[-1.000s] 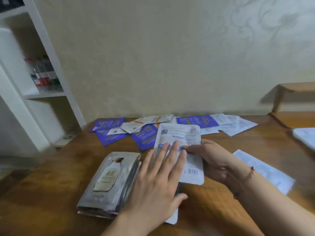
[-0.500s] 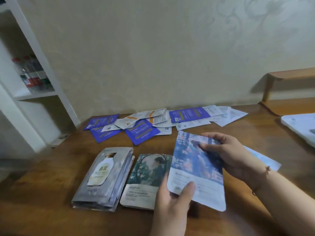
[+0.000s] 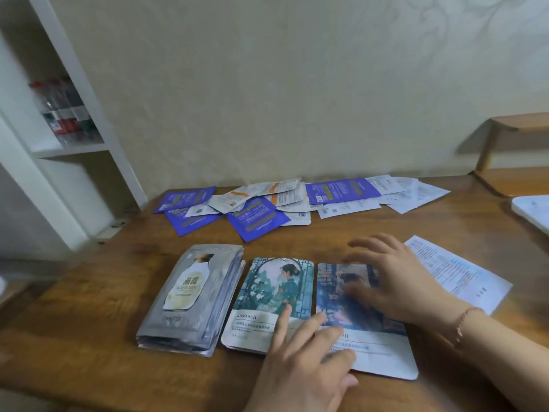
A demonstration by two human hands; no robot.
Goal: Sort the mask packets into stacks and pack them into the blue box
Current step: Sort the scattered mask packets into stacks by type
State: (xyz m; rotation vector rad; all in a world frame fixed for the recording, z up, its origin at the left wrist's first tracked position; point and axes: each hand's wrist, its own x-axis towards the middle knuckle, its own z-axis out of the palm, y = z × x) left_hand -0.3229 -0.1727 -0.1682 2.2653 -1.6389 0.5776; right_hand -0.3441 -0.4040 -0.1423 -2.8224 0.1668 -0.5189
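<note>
Left hand [image 3: 300, 361] is resting flat w/ loose fingers on the blue packet [image 3: 365, 325], right hand [image 3: 392, 281] is pressing it too, nothing gripped. Looks thin, floppy, slick imo, so pinch an edge. Green packet [image 3: 273, 298] and silver stack [image 3: 193, 295] are sitting just left; loose packets [image 3: 297, 200] are lying farther back.

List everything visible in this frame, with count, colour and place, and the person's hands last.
silver packet stack: one, silver-grey, table front left.
green packet: one, teal picture, right of the stack.
blue packet: one, blue picture, right of the green one.
loose packets: many, purple and white, table's far edge.
white sheet: one, printed, table right.
table: one, brown wood.
shelf: one, white, left, holding bottles.
left hand: flat, fingertips on green and blue packets.
right hand: spread over the blue packet.
</note>
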